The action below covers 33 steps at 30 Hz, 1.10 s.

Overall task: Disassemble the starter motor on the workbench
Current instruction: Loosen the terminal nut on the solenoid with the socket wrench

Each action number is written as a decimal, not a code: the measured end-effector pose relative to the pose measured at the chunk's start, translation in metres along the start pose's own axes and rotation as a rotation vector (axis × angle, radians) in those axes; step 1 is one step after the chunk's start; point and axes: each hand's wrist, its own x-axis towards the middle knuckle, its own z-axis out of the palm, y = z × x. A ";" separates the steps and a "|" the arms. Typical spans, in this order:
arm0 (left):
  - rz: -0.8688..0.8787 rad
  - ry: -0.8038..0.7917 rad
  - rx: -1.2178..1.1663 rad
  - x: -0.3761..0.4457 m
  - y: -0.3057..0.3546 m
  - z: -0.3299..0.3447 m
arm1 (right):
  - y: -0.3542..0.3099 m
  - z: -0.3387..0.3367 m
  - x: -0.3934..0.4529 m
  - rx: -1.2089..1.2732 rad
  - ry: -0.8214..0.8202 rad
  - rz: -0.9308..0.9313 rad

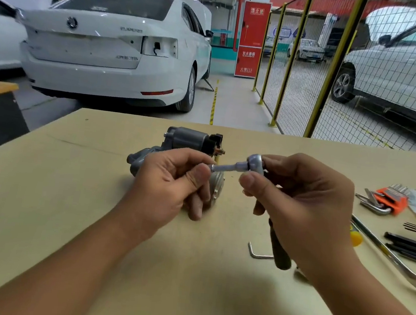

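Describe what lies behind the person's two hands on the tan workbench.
The grey starter motor lies on the tan workbench behind both hands. The left hand covers its lower body, and the right hand, holding the silver ratchet, hides the space beside it.

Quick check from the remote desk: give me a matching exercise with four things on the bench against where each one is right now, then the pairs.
Things:
1. ratchet
2. starter motor
3. orange hex key holder
4. loose hex key

Places:
A. far right of the workbench, among other tools
B. flat on the bench, below the right hand
C. held in the right hand, its socket end pinched by the left hand
D. on the bench beyond both hands

Pairs: 1-C, 2-D, 3-A, 4-B
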 end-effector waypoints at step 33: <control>-0.005 -0.163 1.747 0.062 -0.006 -0.021 | 0.022 0.004 0.006 0.271 0.132 0.644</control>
